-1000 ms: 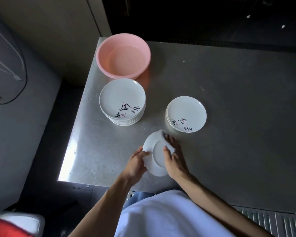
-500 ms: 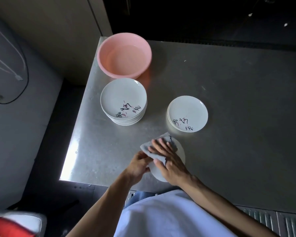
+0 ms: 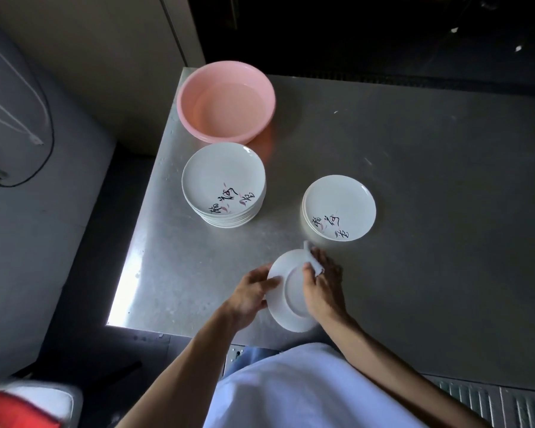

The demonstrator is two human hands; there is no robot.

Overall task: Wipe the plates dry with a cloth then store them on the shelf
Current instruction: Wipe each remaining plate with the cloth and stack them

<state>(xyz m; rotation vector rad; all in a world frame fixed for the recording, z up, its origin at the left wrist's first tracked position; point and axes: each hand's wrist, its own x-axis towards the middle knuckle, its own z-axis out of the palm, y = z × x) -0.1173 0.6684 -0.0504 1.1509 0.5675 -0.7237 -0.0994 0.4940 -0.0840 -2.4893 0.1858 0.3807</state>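
Note:
Near the table's front edge I hold a white plate (image 3: pixel 288 301) tilted, its underside facing me. My left hand (image 3: pixel 250 293) grips its left rim, thumb on the back. My right hand (image 3: pixel 322 285) holds a small pale cloth (image 3: pixel 314 262) against the plate's right rim, with most of the cloth hidden behind the plate. A tall stack of white plates with black writing (image 3: pixel 223 183) stands at mid left. A low stack of the same plates (image 3: pixel 338 208) sits to its right.
A pink basin (image 3: pixel 226 101) stands at the far left corner of the grey metal table (image 3: pixel 430 211). The table's left edge drops to a dark floor. A red and white object (image 3: pixel 19 406) lies at the bottom left.
Half a second ago the cloth lay spread over the plate under my right hand. The plate now shows its underside and the cloth is at its right rim.

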